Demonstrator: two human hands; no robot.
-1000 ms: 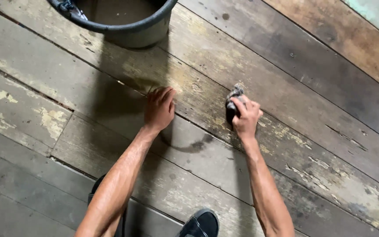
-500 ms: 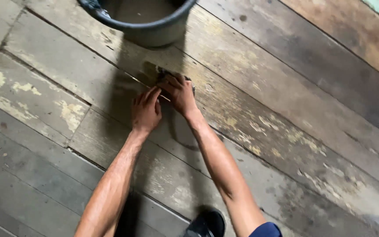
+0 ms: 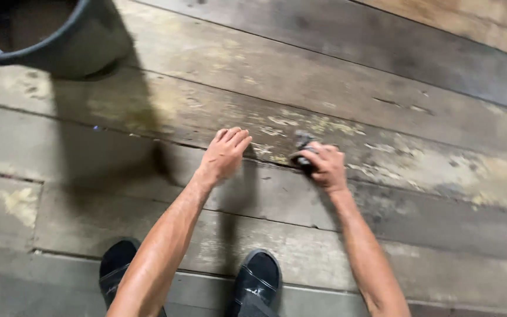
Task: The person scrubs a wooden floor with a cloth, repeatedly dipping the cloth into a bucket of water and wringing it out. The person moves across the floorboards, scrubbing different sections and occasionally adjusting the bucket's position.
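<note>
Right hand (image 3: pixel 325 166) gripping one rag (image 3: pixel 301 148), one bucket (image 3: pixel 60 44)

Floor (image 3: pixel 382 76): rough matt wood planks, worn, pale paint flaking in patches, cracks along joints. Rag (image 3: pixel 301 154) in right hand (image 3: pixel 324 167): dark crumpled cloth, matt. Bucket (image 3: pixel 77 44) at floor's top-left corner: smooth grey plastic. Sandals (image 3: pixel 258 285): black, slightly glossy.

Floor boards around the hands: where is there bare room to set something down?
Bare planks lie right of the right hand with its rag, and between the bucket and the left hand. Crowded near the shoes, under both arms.
</note>
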